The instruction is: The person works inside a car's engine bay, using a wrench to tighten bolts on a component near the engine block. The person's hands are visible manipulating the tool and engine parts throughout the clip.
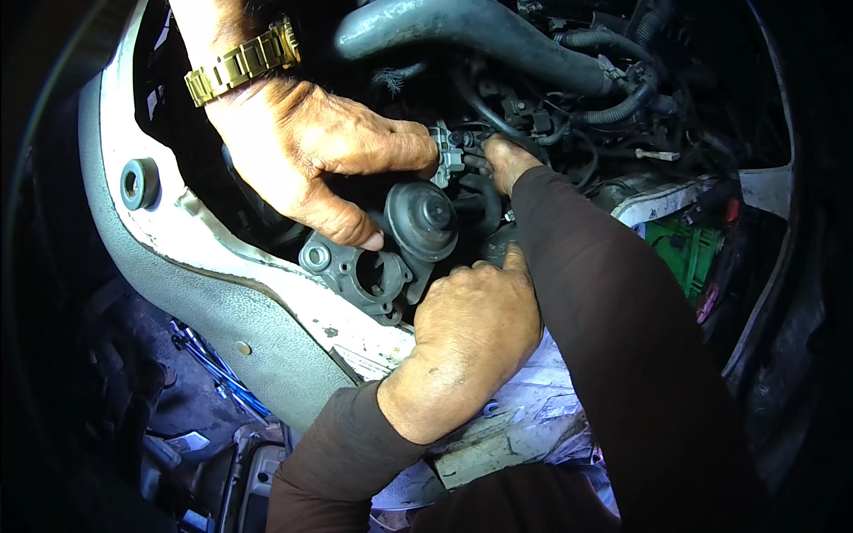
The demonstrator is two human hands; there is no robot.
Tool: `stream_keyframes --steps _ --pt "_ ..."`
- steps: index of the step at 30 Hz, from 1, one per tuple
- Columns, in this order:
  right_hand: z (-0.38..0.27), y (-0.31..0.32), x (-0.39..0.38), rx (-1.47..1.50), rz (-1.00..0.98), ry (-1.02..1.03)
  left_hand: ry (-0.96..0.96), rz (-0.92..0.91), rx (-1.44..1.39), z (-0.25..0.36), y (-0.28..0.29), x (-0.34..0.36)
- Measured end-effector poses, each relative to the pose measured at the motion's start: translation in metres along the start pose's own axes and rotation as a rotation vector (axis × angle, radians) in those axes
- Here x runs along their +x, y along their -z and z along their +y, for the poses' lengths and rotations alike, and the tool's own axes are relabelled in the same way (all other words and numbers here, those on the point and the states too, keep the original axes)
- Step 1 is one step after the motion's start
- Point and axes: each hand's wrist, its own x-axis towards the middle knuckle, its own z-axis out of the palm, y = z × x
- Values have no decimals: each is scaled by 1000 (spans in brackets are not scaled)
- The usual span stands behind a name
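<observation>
In at the engine, the right grip point(510, 165) sits just right of the pale grey connector point(446, 155), fingertips shadowed: whether they pinch anything, I can't tell. A co-worker's hand point(306, 133) touches that connector from the far side. Below, the left grip point(473, 322) curls knuckles-up, its hold hidden too, the round black canister point(425, 220) just above and left of it. Looks like a connector-handling step; next calls for steady, well-aligned fingers.
</observation>
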Motion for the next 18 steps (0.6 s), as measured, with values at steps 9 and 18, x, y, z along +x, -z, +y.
stream_keyframes --steps 9,18 --pt "-4 -5 -21 22 58 10 3 20 -2 2 1 0" --pt "-3 -6 -13 -94 65 3 14 -49 29 2 7 1"
